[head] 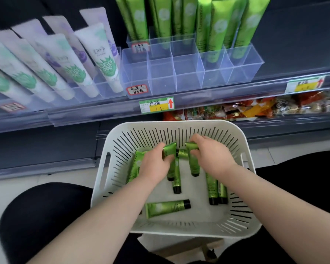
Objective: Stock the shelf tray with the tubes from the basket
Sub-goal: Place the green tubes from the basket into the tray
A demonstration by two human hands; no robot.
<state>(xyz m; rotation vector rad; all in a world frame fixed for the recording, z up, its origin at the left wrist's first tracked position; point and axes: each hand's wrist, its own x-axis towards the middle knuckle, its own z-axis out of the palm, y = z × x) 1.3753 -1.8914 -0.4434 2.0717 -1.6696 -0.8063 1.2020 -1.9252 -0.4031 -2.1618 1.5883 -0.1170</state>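
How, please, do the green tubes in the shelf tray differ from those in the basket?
The shelf tubes stand upright in the clear tray; basket tubes mostly lie flat, scattered. Nobody touches the shelf tubes; the left hand and right hand grip basket tubes. Both are green.

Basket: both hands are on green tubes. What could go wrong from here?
The left hand grips a green tube and the right hand a second green tube, in one crossed pile; lifting may drag neighbours or make the hands bump. The tall green tubes at the back of the clear divided tray lean; filling the front compartments could knock them.
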